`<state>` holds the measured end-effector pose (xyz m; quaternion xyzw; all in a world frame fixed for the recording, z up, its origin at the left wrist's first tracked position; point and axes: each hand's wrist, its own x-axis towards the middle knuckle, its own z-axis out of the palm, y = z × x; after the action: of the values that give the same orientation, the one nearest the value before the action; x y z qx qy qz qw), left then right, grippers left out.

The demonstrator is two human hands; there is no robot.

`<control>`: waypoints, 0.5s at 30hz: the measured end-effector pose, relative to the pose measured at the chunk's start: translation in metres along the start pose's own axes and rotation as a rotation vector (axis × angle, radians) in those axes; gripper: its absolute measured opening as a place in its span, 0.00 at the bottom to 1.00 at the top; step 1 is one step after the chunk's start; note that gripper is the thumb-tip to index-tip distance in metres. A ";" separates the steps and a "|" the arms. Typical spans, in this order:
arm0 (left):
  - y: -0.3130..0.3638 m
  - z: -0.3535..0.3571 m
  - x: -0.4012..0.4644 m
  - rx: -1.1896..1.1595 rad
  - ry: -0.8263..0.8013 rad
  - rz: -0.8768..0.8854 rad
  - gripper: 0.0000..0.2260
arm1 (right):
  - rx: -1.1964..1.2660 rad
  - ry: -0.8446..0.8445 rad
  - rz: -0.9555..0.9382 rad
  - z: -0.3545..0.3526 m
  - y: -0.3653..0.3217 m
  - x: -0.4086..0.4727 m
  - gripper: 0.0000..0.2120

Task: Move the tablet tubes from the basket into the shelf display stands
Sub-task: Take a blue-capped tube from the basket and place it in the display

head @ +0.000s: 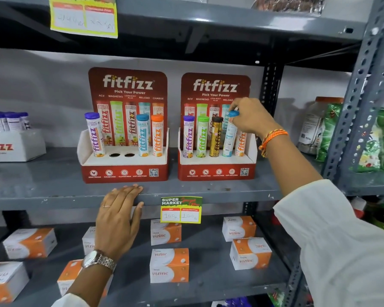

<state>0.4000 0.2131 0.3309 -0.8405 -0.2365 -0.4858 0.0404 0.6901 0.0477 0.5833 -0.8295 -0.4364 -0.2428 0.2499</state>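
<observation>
Two red display stands sit side by side on the middle shelf. The left stand [124, 167] holds a purple tube [94, 135], a blue tube [143, 136] and an orange tube [157, 136], with two empty holes [122, 155] between them. The right stand [217, 168] holds purple, green, gold and orange tubes. My right hand [252, 117] grips the cap of a blue tube [229, 138] standing tilted in the right stand's fourth hole. My left hand [118, 216] lies flat with spread fingers on the shelf's front edge. The basket is out of view.
A white box of purple-capped tubes [11, 138] stands at the far left of the shelf. Orange-and-white cartons [169, 264] lie on the lower shelf. A price tag [181, 209] hangs from the shelf edge. Green packets [372, 140] fill the neighbouring rack at right.
</observation>
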 end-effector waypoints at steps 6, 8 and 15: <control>-0.002 0.002 -0.001 0.001 0.005 0.013 0.21 | 0.026 -0.093 -0.011 -0.006 -0.007 0.001 0.15; -0.003 0.003 -0.001 -0.001 0.008 0.014 0.20 | 0.051 -0.071 0.015 -0.006 -0.009 0.002 0.07; -0.004 0.003 -0.001 0.008 0.005 0.020 0.20 | 0.043 0.009 0.021 -0.006 -0.013 0.002 0.03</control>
<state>0.4004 0.2176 0.3277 -0.8414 -0.2299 -0.4866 0.0493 0.6786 0.0517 0.5912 -0.8274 -0.4317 -0.2346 0.2721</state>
